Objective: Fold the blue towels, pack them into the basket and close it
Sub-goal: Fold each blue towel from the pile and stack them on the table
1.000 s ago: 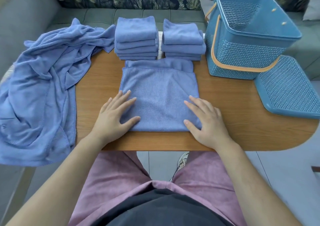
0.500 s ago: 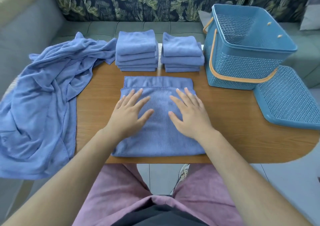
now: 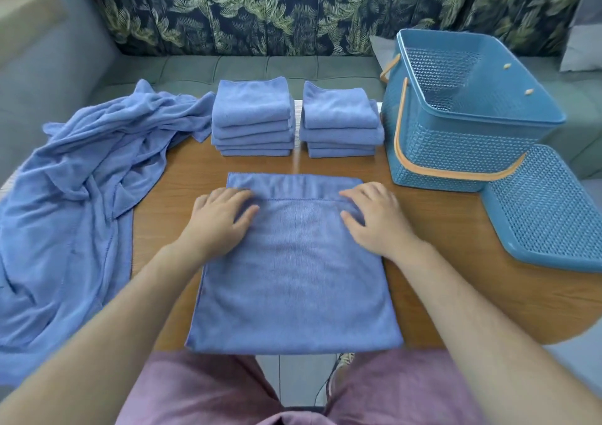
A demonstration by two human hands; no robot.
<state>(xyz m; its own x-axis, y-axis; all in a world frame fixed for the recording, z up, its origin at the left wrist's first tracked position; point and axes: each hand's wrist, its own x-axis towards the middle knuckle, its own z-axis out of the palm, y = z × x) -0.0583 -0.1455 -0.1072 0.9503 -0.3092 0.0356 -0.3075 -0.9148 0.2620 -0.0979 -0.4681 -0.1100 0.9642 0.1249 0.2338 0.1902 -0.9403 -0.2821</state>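
Note:
A half-folded blue towel (image 3: 294,281) lies flat in front of me on the wooden table (image 3: 456,229). My left hand (image 3: 218,219) presses flat on its far left part, at the upper layer's edge. My right hand (image 3: 374,218) presses flat on the far right part. Two stacks of folded blue towels stand behind: the left stack (image 3: 252,118) and the right stack (image 3: 340,121). The blue basket (image 3: 462,121) with orange handles stands open at the right, and its lid (image 3: 547,209) lies beside it.
A heap of unfolded blue towels (image 3: 75,203) drapes over the table's left end and the grey sofa (image 3: 293,69) behind it. My legs in pink shorts show below the near table edge.
Both hands have slid from the towel's near corners toward its far edge, smoothing the upper layer. The camera has come closer to the table.

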